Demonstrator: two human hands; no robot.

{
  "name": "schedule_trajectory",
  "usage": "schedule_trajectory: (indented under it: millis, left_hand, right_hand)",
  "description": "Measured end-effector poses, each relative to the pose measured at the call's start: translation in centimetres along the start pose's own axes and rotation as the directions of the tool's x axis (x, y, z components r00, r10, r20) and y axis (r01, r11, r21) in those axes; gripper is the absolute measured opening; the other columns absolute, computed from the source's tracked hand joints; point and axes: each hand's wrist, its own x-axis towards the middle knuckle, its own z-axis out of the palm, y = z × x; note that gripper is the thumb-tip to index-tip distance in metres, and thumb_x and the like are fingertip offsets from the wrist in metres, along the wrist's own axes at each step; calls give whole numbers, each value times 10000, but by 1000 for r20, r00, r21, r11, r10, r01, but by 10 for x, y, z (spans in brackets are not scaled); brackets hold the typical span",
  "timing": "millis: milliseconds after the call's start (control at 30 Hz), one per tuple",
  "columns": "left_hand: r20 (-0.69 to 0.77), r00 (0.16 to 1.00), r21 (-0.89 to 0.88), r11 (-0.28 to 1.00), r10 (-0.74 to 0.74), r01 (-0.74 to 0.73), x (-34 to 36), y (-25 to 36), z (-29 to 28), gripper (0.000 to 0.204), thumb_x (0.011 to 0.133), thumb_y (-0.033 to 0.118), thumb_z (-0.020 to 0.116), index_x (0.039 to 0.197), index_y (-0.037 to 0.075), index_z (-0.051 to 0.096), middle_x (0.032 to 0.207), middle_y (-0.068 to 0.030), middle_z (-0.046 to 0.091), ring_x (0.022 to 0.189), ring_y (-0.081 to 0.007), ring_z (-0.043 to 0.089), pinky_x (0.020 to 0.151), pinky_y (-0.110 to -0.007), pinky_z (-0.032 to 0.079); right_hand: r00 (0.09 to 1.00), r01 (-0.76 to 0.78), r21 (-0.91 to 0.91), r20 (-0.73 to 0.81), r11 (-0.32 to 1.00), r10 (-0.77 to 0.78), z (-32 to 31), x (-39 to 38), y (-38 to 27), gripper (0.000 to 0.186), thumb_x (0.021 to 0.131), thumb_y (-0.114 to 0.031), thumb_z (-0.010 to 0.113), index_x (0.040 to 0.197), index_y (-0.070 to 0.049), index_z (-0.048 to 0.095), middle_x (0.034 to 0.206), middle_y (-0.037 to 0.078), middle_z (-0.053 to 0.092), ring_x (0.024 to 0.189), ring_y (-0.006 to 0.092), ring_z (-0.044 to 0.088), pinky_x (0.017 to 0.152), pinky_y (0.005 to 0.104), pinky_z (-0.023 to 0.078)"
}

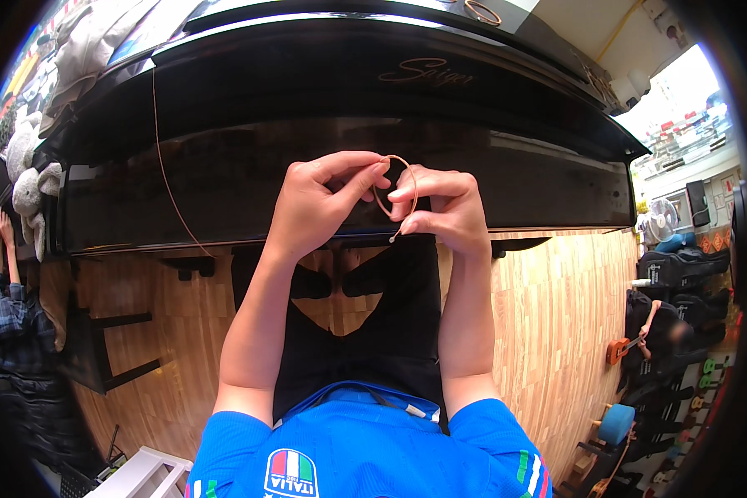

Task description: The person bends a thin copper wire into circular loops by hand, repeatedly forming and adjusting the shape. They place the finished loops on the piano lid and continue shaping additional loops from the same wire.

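A thin copper-coloured string, bent into a small loop with a little knob at one end, is held up before the black piano. My left hand pinches the top of this loop between thumb and fingertips. On the other side, my right hand has its curled fingers and thumb about the loop, close to the knobbed end, which sticks out below the thumb. Part of the loop is hidden behind the fingers.
The glossy closed piano spans the view ahead. Another thin copper-coloured string hangs down its front at left, and a coil lies on top. A person at far right holds a small guitar-like instrument; another person's hand shows at far left.
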Motion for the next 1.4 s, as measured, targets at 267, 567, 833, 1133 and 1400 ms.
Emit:
schedule_trajectory:
  millis: [267,567,833,1133,1400]
  left_hand:
    - [-13,1000,-114,993,25,-26,-1,-1,-6,185,944,123,689,1064,-15,722,876,-106,750,802,-146,723,728,-254,580]
    - [-129,990,-126,990,52,-68,-2,-5,-5,182,952,104,681,1084,-18,708,886,-93,733,783,-137,693,716,-254,543]
    - [-285,956,-100,990,65,-97,-1,-2,-4,169,960,107,671,1071,-5,733,958,-70,705,815,-115,663,711,-235,491]
    - [-253,918,262,935,307,-240,67,78,-13,205,934,168,707,1022,-11,756,797,-51,691,689,-84,639,627,-224,494]
    - [-219,960,686,727,175,24,243,73,-50,340,850,397,730,944,78,799,746,-83,735,795,-177,718,766,-312,551]
  right_hand:
    - [884,0,-210,-457,978,-98,21,2,7,230,840,40,741,1066,-4,744,806,33,653,776,75,577,681,212,457]
    - [846,-217,-315,-533,924,17,32,1,2,177,938,-91,699,1099,-29,738,764,9,670,654,43,584,589,184,444]
    - [834,-137,-171,-552,976,20,26,0,-1,239,1012,-230,617,1100,-36,724,682,4,634,596,36,542,529,182,401]
    - [809,-138,-150,-587,979,24,28,2,2,184,986,-169,643,1021,-16,738,650,-6,631,572,26,550,500,186,399]
    - [803,-160,-166,-596,973,30,28,0,-2,163,981,-145,647,1001,-14,741,662,-2,639,574,24,552,500,179,402]
